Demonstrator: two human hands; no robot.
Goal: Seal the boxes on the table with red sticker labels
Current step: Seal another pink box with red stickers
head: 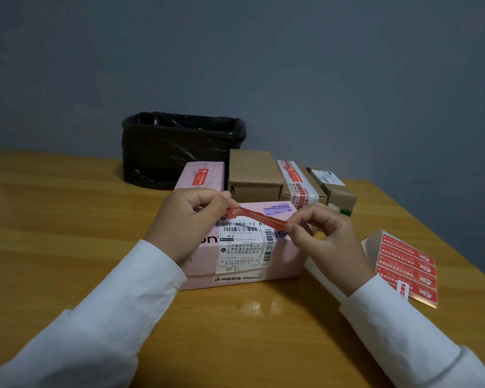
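Item in hand — a narrow red paper sticker label (256,218), stretched taut above the near pink cardboard box (244,247) that sits at the table's middle. The left hand (191,219) pinches the label's left end between thumb and forefinger; the right hand (324,233) pinches its right end the same way. The label hangs just over the box's far top edge, not yet pressed down.

Supply: a sheet of red sticker labels (406,268), lying to the right on the wooden table (67,219).

Far row: a pink box already bearing a red label (202,176), a plain brown carton (254,176), a taped carton with a red label (298,182) and a small brown carton (335,189).

Handling advice — keep the strip tight and level, centre it across the flap seam, set one end down first, then smooth toward the other so no crease or bubble forms; avoid covering the white shipping label (245,247).
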